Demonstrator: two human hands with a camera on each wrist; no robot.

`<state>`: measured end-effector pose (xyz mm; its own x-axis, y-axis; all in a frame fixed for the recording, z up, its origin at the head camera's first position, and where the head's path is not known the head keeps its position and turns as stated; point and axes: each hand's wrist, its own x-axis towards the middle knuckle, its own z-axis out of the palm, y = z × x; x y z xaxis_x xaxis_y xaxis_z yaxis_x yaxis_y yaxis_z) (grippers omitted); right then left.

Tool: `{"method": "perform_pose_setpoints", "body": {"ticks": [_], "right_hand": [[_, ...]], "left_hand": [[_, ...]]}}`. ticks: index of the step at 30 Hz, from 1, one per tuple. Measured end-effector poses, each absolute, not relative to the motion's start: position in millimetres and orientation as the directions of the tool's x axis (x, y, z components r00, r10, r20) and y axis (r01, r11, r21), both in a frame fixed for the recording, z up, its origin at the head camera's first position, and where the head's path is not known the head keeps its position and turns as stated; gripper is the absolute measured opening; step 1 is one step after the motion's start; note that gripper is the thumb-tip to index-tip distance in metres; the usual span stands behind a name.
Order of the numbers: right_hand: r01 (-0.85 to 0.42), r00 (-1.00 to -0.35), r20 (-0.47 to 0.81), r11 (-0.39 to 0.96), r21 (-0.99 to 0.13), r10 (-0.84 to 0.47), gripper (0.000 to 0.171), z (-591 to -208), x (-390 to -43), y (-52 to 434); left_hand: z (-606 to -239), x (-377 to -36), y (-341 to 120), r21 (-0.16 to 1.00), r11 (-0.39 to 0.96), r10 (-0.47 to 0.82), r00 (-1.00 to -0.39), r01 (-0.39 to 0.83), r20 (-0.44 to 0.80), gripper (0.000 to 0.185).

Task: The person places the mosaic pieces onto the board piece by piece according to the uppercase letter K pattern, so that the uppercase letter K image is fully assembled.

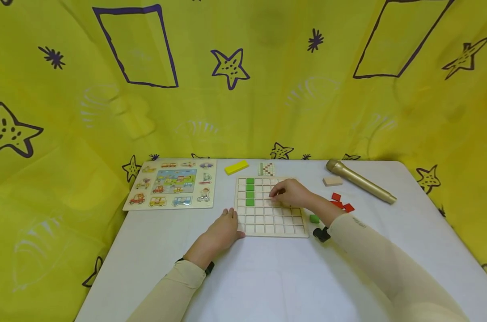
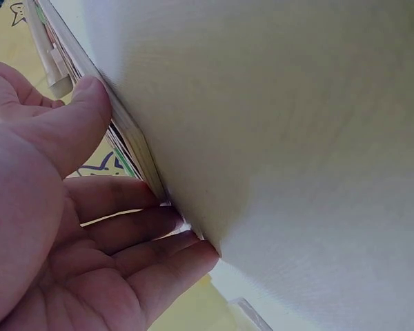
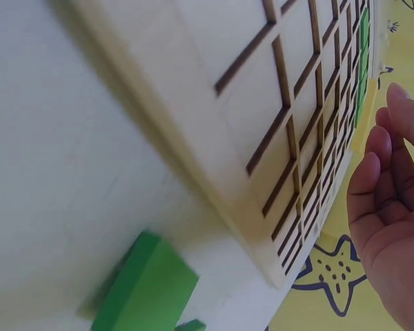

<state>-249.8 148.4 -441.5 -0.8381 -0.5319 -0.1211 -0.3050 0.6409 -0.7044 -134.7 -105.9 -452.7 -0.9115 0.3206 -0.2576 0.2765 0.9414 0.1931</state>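
Note:
A pale wooden grid board (image 1: 263, 232) lies on the white table, several green square tiles (image 1: 249, 195) filling part of one column near its left side. At the board's near left corner is my left hand (image 1: 223, 230). Its fairly straight fingers touch the left edge and its thumb lies by the corner, as the left wrist view also shows. Over the middle of the grid hovers my right hand (image 1: 291, 193), fingers loosely bent and thumb close to the index finger. No tile shows between them. Green blocks (image 3: 148, 286) lie beside the board below that hand.
Right of the board are red tiles (image 1: 344, 204), a pale wooden block (image 1: 332, 181) and a gold microphone (image 1: 362, 181). Behind it lie a small pattern card (image 1: 266, 168) and a yellow block (image 1: 236, 167). A picture puzzle (image 1: 168, 183) lies left; yellow cloth (image 1: 267, 112) hangs behind.

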Motion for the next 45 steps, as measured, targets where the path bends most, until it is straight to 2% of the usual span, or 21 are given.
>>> {"method": "perform_pose_setpoints", "body": {"ticks": [11,25,32,45], "right_hand": [[-0.26,-0.863,-0.148,0.677,-0.688,-0.483,0.008,-436,-233,174],[-0.262,-0.885,-0.12,0.693,-0.672,-0.45,0.006,-442,-218,203],[-0.207,-0.892,-0.156,0.69,-0.693,-0.424,0.008,-446,-213,217],[-0.189,-0.901,-0.156,0.689,-0.7,-0.406,0.01,-450,-203,234]], "left_hand": [[-454,-134,-107,0.178,0.936,0.339,-0.909,0.302,-0.242,0.077],[-454,-136,-107,0.186,0.932,0.351,-0.905,0.312,-0.239,0.078],[-453,-135,-108,0.186,0.93,0.357,-0.905,0.319,-0.234,0.078],[-454,-136,-108,0.166,0.925,0.373,-0.899,0.342,-0.229,0.078]]}}
